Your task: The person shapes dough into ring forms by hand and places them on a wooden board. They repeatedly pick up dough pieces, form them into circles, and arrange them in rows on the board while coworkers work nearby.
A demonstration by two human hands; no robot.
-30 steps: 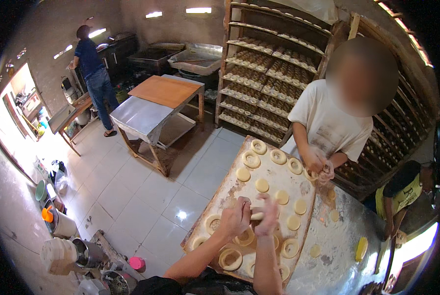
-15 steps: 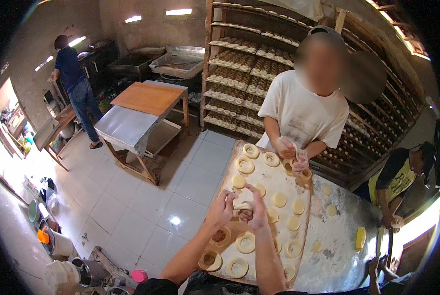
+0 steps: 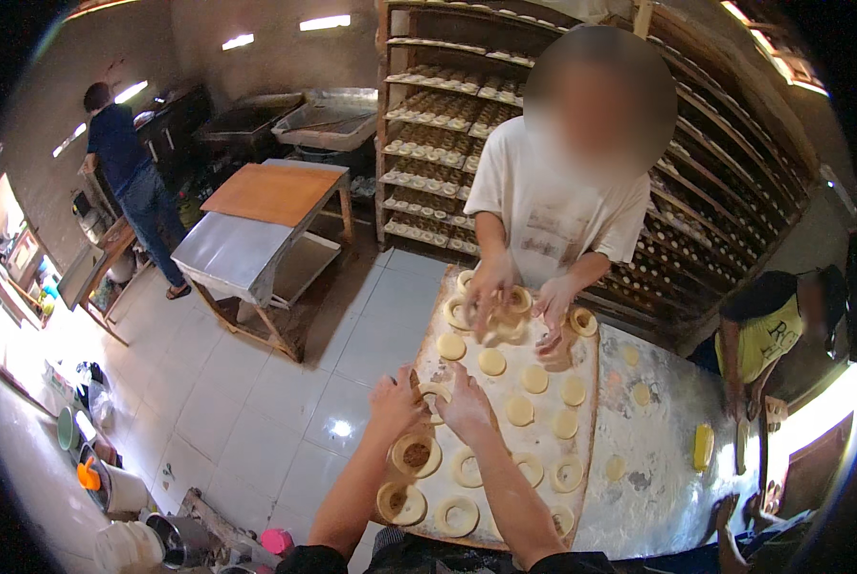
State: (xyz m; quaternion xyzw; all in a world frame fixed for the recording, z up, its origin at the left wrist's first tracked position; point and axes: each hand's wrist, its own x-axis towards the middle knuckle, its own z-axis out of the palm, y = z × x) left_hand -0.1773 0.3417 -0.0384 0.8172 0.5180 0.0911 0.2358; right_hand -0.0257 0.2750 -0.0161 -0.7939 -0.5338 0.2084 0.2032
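Far left, a person in a dark shirt (image 3: pixel 117 158) stands with back turned at a counter; what the hands do there is hidden by the body. Bowls and buckets (image 3: pixel 112 488) along the lower left rim are bent by the lens and hard to tell apart. Centre left, a wooden table (image 3: pixel 256 225) with a metal sheet over one end stands on the tiled floor. Centre, the left hand (image 3: pixel 395 402) and right hand (image 3: pixel 465 407) meet over one dough ring (image 3: pixel 435 394) near the left edge of the floured board (image 3: pixel 581 383); fingers curl narrowly around the ring, touching it, and most of the ring is covered by them, so its filling cannot be told. Just below lie filled rings (image 3: pixel 416 455) and flat dough rounds (image 3: pixel 519 411) in rows. Across the board a person in a white shirt (image 3: pixel 553 206) presses both hands on rings at the far end; the face is blurred. Behind, racks (image 3: pixel 428 124) hold rows of pastries, too small to make out singly. Far right, a person in a yellow shirt (image 3: pixel 763 335) is half cut off by the dark rim.
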